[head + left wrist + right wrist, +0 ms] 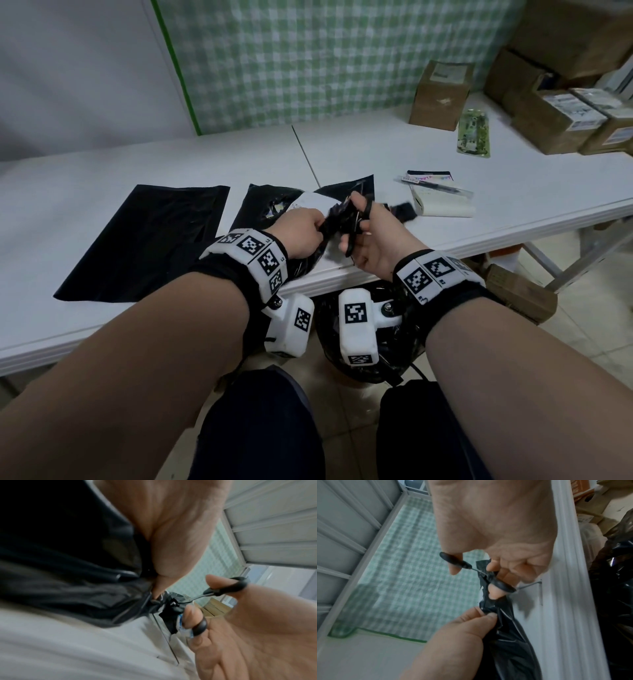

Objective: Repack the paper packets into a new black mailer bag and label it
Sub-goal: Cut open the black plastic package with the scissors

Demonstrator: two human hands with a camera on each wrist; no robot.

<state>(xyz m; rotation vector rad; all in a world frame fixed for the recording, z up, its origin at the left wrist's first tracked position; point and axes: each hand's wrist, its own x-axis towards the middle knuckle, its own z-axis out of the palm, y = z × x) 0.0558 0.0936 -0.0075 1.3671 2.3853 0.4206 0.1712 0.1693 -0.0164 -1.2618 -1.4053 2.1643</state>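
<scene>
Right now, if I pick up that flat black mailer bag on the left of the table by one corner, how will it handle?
Probably floppy: the flat black mailer bag lies thin and wrinkled on the table, so it should droop from one corner. Likely very light, since it looks empty and flat. Its glossy film may be slippery, so pinch it firmly.

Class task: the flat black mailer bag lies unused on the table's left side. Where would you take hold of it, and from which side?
Probably pinch the flat black mailer bag at its near-left corner, coming from the table front edge. It lies flat and limp, so only an edge or corner offers purchase, and that corner sits nearest, clear of the busy hands.
</scene>
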